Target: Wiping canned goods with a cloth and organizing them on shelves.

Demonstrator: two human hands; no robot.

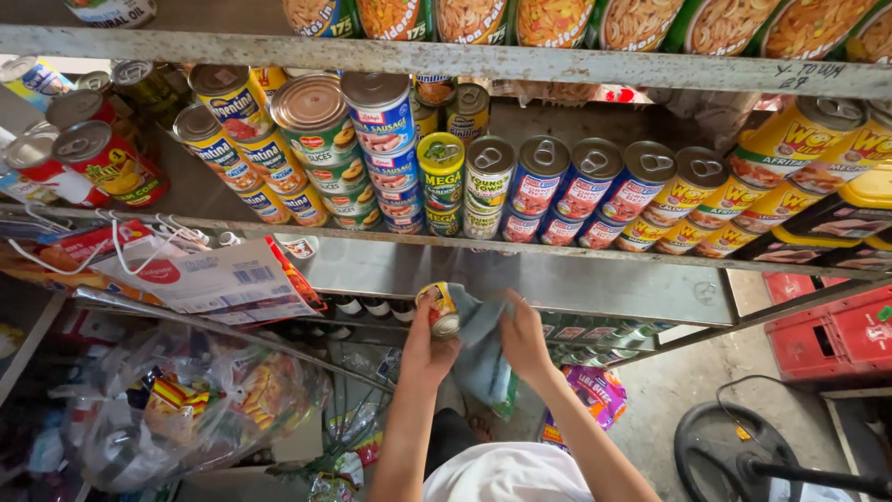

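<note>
My left hand [426,351] grips a small yellow-labelled tin can [440,307] from below, holding it up in front of a metal shelf. My right hand [522,339] presses a grey-blue cloth [481,349] against the can's right side; the cloth hangs down between my two hands. Just above, stacked rows of tin cans [490,186] with pull-tab lids fill the shelf, in blue, green, yellow and red labels.
A metal shelf rail [557,249] runs across the middle. Printed packets [214,274] and clear bags of snacks [186,400] hang at the left. Red plastic crates [832,335] stand at the right, with a black fan [743,455] on the floor below.
</note>
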